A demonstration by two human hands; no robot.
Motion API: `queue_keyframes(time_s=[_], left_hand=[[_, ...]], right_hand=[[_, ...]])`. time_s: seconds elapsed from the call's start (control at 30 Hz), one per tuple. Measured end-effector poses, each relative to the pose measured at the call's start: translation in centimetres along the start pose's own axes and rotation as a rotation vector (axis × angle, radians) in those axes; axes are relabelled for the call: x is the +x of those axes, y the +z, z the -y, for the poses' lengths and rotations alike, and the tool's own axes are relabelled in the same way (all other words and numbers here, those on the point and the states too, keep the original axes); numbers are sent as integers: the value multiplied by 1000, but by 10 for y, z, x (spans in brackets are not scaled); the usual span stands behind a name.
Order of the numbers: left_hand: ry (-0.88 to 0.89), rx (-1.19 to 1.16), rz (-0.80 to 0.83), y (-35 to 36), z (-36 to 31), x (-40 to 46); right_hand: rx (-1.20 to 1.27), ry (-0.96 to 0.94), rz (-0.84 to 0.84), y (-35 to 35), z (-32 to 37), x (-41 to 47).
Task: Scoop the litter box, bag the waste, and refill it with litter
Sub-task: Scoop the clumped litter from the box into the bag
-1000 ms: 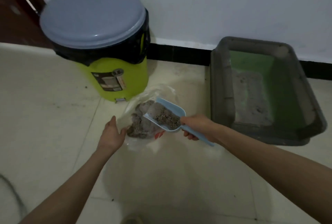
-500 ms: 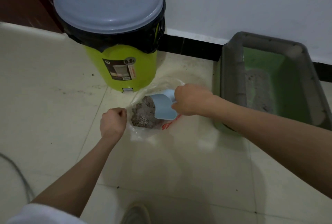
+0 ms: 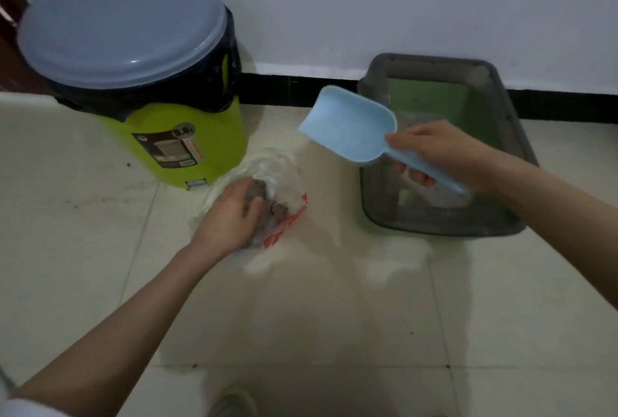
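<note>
Floor [image 3: 83,249]: green bin [image 3: 187,149] beside bag [image 3: 284,189].

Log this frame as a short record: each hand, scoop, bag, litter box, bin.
left hand: grips the clear plastic bag on the floor
right hand: holds the blue scoop by its handle
scoop: raised near the litter box's left rim, no litter visible in it
bag: holds grey clumped waste, lies beside the bin
litter box: grey rim, green inside, little litter left
bin: lime green, grey lid closed, against the wall
</note>
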State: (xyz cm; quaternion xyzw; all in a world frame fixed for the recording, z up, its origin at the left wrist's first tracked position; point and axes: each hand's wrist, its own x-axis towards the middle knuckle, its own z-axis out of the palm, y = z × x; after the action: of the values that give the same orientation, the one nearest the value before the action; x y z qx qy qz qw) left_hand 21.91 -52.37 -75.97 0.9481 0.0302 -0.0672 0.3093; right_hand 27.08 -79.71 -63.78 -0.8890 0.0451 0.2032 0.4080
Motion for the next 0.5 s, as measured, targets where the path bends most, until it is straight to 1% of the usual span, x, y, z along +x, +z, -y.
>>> queue_keyframes(time_s=[0.13, 0.23, 0.3, 0.37, 0.43, 0.5], left_hand=[[209, 95, 120, 22, -61, 18], [311, 221, 211, 41, -105, 36], [340, 291, 234, 53, -129, 51], [339, 335, 246, 64, -150, 65], [315, 337, 247, 77, -170, 76], [284, 320, 247, 90, -183, 85]], right_hand=[[295, 161, -148, -48, -37, -13], [459, 296, -172, -66, -80, -10], [563, 386, -148, -68, -106, -2], [685, 473, -160, -65, -127, 6], [858, 555, -187, -63, -142, 14], [1004, 613, -176, -57, -152, 21]])
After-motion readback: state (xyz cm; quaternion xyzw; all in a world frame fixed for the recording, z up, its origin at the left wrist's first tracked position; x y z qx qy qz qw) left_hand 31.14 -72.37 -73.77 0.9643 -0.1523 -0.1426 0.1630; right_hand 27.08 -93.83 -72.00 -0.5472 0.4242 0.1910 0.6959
